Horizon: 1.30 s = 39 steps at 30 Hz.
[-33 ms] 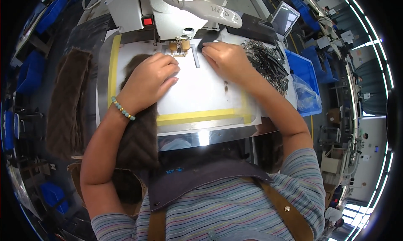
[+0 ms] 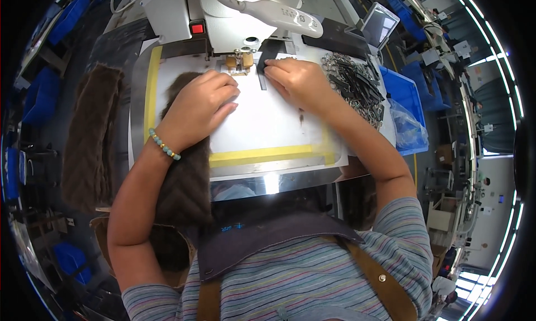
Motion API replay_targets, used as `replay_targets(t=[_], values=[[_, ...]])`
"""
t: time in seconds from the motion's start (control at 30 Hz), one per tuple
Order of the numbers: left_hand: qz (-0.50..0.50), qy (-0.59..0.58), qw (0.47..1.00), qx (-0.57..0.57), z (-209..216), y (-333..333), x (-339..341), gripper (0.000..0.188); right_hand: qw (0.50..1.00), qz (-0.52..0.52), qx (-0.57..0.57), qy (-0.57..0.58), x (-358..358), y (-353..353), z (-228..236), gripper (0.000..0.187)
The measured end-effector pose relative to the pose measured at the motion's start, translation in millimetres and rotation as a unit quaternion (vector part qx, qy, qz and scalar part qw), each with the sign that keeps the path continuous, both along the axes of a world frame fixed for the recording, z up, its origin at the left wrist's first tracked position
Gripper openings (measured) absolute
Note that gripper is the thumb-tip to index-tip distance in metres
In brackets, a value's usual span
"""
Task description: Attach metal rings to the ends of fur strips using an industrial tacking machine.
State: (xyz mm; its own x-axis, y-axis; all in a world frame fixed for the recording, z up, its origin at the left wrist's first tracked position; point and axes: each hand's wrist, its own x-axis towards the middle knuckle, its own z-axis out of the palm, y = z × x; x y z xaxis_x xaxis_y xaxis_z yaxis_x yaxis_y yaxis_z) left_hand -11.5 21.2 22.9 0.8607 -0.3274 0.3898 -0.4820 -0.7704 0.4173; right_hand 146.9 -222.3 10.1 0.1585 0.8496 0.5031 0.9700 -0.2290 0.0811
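Clock centred on white sheet. Vs last frame: left hand, 10 o'clock, unmoved on brown fur piece running down to 8; fingers curled, thumb apart, can't tell if it's gripping. Black strip, between 12 and 1, has shifted left, nearer presser foot, now over the top of narrow grey bar. Right hand, 2 o'clock, moved with it, fingertips pinched on strip's edge, partly hiding it. Around: second fur piece at 9, machine head at 12, strap-and-clip pile crowding right wrist at 2, blue bin at 3.
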Motion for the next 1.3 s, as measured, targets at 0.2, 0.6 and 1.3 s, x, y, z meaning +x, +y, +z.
replay_targets(t=[0.2,0.6,1.3], values=[[0.005,-0.006,1.000,-0.004,-1.6,1.0,-1.3,0.022,0.995,-0.002,-0.023,0.095,-11.5,-3.4,7.4,0.029],[0.075,-0.056,0.995,0.025,-11.1,2.3,2.8,0.032,0.982,-0.045,-0.103,0.154,-10.8,1.6,-6.9,0.054],[0.157,0.007,0.981,0.116,-31.4,7.9,8.3,0.062,0.991,-0.077,-0.048,0.102,-11.2,26.3,-19.1,0.044]])
